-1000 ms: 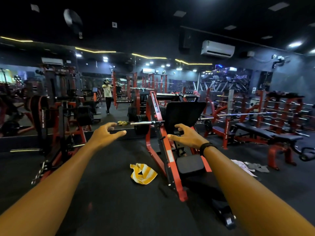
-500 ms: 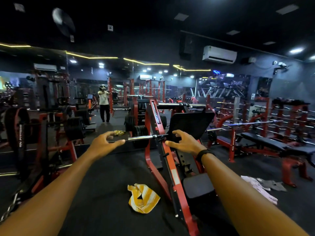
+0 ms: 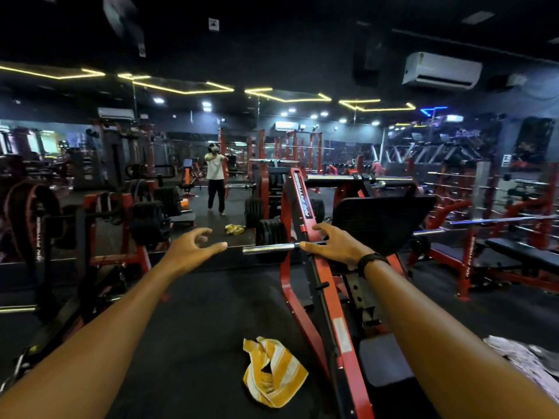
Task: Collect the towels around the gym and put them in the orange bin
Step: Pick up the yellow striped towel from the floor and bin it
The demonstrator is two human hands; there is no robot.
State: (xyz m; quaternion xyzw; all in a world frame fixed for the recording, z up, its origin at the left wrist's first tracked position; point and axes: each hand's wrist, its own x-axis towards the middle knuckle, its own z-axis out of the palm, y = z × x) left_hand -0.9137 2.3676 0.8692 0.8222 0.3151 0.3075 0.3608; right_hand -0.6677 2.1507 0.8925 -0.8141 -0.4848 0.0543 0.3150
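Note:
A yellow-and-white striped towel (image 3: 272, 373) lies crumpled on the dark floor, just left of a red leg-press machine (image 3: 305, 291). A pale grey towel (image 3: 526, 361) lies on the floor at the right edge. My left hand (image 3: 190, 252) is held out in the air with relaxed fingers, holding nothing. My right hand (image 3: 335, 246) is also stretched forward and empty, above the machine's frame, with a black band at the wrist. Both hands are well above the striped towel. No orange bin is in view.
A wall mirror ahead reflects a person (image 3: 216, 182) and the striped towel (image 3: 234, 228). A chrome bar (image 3: 269, 247) with black plates juts left from the leg press. Red racks (image 3: 99, 225) stand at left, benches (image 3: 520, 255) at right. Dark floor runs between them.
The view has moved forward and closer to the striped towel, which now sits lower and larger in frame. Both arms stay stretched out, hands empty.

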